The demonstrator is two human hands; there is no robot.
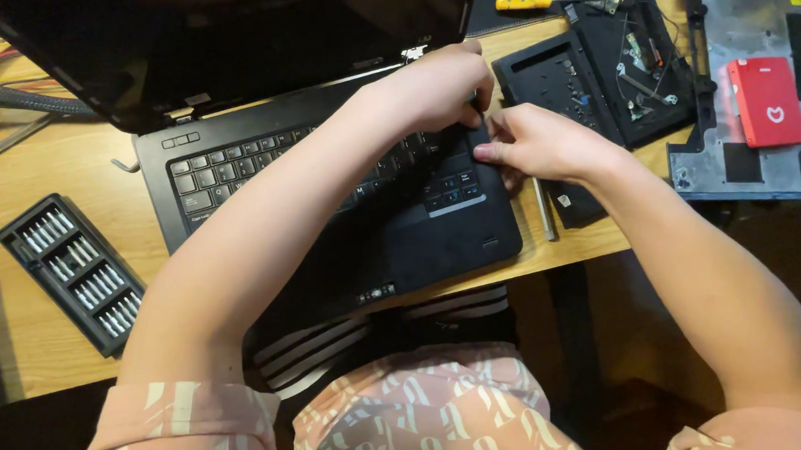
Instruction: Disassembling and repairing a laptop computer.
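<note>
A black laptop (266, 168) lies open and turned at an angle on the wooden desk (47, 165). Both my hands work at its right rear corner, beside the hinge. My left hand (435, 85) is curled with its fingertips pressed down at the edge of the keyboard; whether it grips a small tool there is hidden. My right hand (537, 143) rests just to the right, thumb and fingers pinching the laptop's right edge. My left forearm crosses over the keyboard.
A black tray of screwdriver bits (74, 272) sits at the left front. Behind right lie dismantled black laptop parts (610, 67), a grey base cover (760, 162) with a red flat box (768, 100), and a yellow-handled screwdriver (524, 1). Cables lie at far left.
</note>
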